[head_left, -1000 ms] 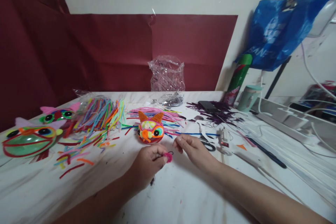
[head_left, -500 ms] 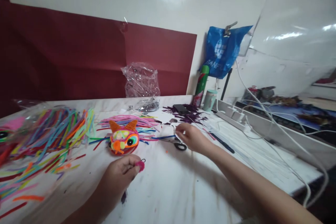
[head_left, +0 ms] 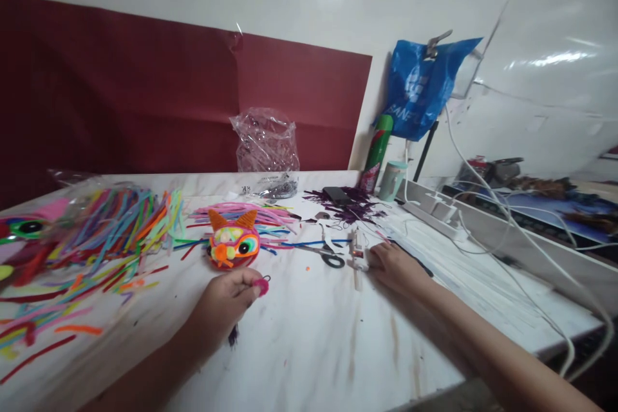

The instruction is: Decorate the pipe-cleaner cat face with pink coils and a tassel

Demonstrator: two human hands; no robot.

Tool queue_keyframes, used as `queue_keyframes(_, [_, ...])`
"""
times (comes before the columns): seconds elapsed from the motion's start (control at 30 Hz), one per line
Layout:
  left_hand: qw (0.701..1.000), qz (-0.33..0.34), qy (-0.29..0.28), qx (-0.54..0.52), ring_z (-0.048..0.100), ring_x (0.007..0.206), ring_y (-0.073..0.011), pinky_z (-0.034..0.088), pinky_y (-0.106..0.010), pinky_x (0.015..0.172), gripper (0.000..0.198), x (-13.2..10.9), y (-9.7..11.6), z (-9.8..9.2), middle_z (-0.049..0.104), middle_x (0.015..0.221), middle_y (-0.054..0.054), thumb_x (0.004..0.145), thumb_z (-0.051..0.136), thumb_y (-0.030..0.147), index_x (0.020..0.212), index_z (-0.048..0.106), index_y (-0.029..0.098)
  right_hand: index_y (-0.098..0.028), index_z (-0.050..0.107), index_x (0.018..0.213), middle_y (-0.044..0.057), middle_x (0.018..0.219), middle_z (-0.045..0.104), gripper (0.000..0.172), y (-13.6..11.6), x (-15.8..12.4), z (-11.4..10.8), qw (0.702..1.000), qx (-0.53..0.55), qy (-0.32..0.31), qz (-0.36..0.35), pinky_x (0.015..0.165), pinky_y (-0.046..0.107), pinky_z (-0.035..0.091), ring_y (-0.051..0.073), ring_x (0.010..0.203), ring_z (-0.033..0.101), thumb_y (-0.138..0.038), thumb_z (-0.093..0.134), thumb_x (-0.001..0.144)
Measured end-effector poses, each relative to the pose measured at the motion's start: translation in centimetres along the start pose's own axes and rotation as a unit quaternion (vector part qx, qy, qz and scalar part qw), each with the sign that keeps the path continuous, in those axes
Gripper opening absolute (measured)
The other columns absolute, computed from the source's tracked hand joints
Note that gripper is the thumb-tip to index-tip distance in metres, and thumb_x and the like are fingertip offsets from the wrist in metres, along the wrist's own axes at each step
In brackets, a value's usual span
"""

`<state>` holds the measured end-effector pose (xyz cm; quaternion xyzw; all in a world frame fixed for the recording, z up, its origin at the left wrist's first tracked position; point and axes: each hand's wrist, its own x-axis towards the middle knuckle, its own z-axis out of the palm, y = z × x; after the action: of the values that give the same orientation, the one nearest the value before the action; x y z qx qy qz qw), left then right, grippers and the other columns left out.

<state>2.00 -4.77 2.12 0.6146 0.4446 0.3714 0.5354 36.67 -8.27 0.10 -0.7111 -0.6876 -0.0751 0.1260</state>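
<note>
My left hand (head_left: pixel 226 299) pinches a small fuzzy pink piece (head_left: pixel 261 286) between thumb and fingers. A thin dark wire loop (head_left: pixel 266 278) sticks out of it, and a dark purple tassel (head_left: pixel 234 336) hangs below the hand. Just behind stands an orange and red animal head (head_left: pixel 233 246) with pointed ears and a large eye. My right hand (head_left: pixel 396 265) rests low over the table, fingers curled at the right side of what looks like a small white glue gun (head_left: pixel 358 244); its handle side is hidden by the hand. Black-handled scissors (head_left: pixel 333 261) lie to its left.
Colourful pipe cleaners (head_left: pixel 116 225) spread over the left side. A clear plastic bag (head_left: pixel 268 141) stands at the back. A dark phone (head_left: pixel 337 195) lies on purple shreds (head_left: pixel 360 209). A green spray can (head_left: pixel 377 154), a pale cup (head_left: pixel 392 181) and a power strip (head_left: pixel 437 219) with cables line the right.
My right hand has moved right and lower from above the scissors, and the white glue gun now shows beside it. My left hand keeps hold of the pink piece. The view has shifted slightly.
</note>
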Motion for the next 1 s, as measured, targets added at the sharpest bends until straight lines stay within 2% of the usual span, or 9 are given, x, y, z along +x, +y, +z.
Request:
queue_keyframes(0.27, [1.000,0.002,-0.028,0.005,0.030,0.044,-0.0048,0.018,-0.020,0.040,0.026,-0.3,0.2,0.1,0.056,0.065,0.002,0.063,0.068,0.039,0.068,0.059,0.015,-0.009,0.055,0.100,0.016,0.101,0.056,0.034,0.9,-0.5,1.1,0.999,-0.011,0.047,0.020,0.083,0.037,0.038,0.029,0.095,0.049,-0.011,0.048,0.067])
queue_keyframes(0.4, [0.999,-0.013,-0.032,0.009,0.031,0.044,-0.0054,0.019,-0.019,0.040,0.024,-0.2,0.4,0.1,0.053,0.059,0.003,0.063,0.068,0.036,0.069,0.059,0.015,-0.010,0.056,0.102,0.018,0.103,0.055,0.032,1.7,-0.6,0.7,0.996,0.012,0.084,0.010,0.084,0.038,0.040,0.029,0.098,0.049,-0.016,0.045,0.072])
queue_keyframes(0.53, [0.999,0.020,-0.024,-0.006,0.037,0.047,-0.0054,0.026,-0.019,0.041,0.019,-0.2,0.0,0.1,0.056,0.068,0.001,0.065,0.065,0.033,0.067,0.058,0.015,-0.015,0.058,0.099,0.013,0.093,0.060,0.028,1.0,-1.1,-0.4,0.982,0.157,0.101,0.009,0.073,0.036,0.045,0.026,0.084,0.056,-0.028,0.045,0.077])
queue_keyframes(0.6, [0.999,0.042,-0.016,-0.003,0.043,0.051,-0.0069,0.032,-0.019,0.045,0.016,-0.2,-0.1,0.1,0.058,0.073,0.000,0.067,0.064,0.030,0.067,0.058,0.015,-0.016,0.061,0.092,0.010,0.080,0.063,0.030,-0.5,-2.1,-1.0,0.963,0.259,0.068,0.027,0.064,0.034,0.047,0.023,0.072,0.058,-0.037,0.043,0.081])
queue_keyframes(0.63, [0.998,0.056,-0.012,0.003,0.047,0.055,-0.0083,0.036,-0.020,0.048,0.015,-0.3,-0.2,0.1,0.059,0.073,-0.001,0.068,0.063,0.029,0.066,0.057,0.015,-0.016,0.063,0.086,0.009,0.072,0.064,0.033,-1.5,-2.8,-1.2,0.951,0.305,0.026,0.044,0.058,0.032,0.048,0.021,0.064,0.059,-0.042,0.043,0.082])
queue_keyframes(0.7, [0.995,0.097,-0.003,0.027,0.052,0.063,-0.0114,0.041,-0.022,0.056,0.011,-0.4,-0.2,0.1,0.059,0.073,-0.002,0.069,0.061,0.025,0.065,0.057,0.015,-0.016,0.066,0.087,0.010,0.072,0.067,0.038,-3.5,-4.5,-1.3,0.916,0.396,-0.030,0.055,0.049,0.031,0.047,0.020,0.054,0.058,-0.047,0.045,0.081])
queue_keyframes(0.8, [0.978,0.186,0.021,0.096,0.057,0.070,-0.0137,0.045,-0.024,0.064,0.007,-0.6,-0.3,0.0,0.060,0.074,-0.003,0.072,0.056,0.018,0.066,0.058,0.016,-0.018,0.067,0.094,0.013,0.085,0.071,0.036,-6.1,-6.8,-1.1,0.884,0.464,-0.046,0.021,0.061,0.035,0.054,0.026,0.071,0.065,-0.047,0.052,0.078])
queue_keyframes(0.9, [0.933,0.298,0.060,0.192,0.058,0.069,-0.0136,0.046,-0.024,0.064,0.010,-0.7,-0.4,0.0,0.061,0.074,-0.004,0.074,0.052,0.013,0.067,0.058,0.016,-0.020,0.065,0.099,0.011,0.090,0.071,0.032,-7.9,-8.1,-1.2,0.903,0.427,-0.042,-0.013,0.068,0.036,0.055,0.026,0.081,0.066,-0.042,0.053,0.079])
queue_keyframes(1.0, [0.864,0.414,0.091,0.273,0.059,0.072,-0.0142,0.047,-0.024,0.064,0.013,-0.7,-0.7,0.1,0.061,0.076,-0.005,0.075,0.048,0.008,0.072,0.057,0.016,-0.021,0.062,0.098,0.009,0.087,0.070,0.024,-9.2,-8.0,-2.0,0.922,0.368,-0.008,-0.118,0.069,0.032,0.056,0.024,0.079,0.066,-0.030,0.054,0.078])
